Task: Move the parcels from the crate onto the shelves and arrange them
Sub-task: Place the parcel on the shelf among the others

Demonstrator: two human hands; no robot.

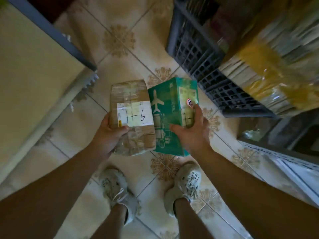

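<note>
**Two parcels up, shelving next**

L hand point(107, 135) grips the brown taped cardboard parcel point(133, 94) w/ white "1-6" label, thumb on top, fingers curled under. R hand point(191, 133) clasps the green printed carton w/ plane graphic point(165, 107) round its near corner. Both are held edge to edge above the tiled floor point(120, 54), clear of the dark plastic lattice crate point(195, 54). Probably best: read labels first, then place one at a time on the white perforated metal shelf point(276, 157) at right, labels outward. The R corner grip looks weaker, so keep the carton level.
</note>
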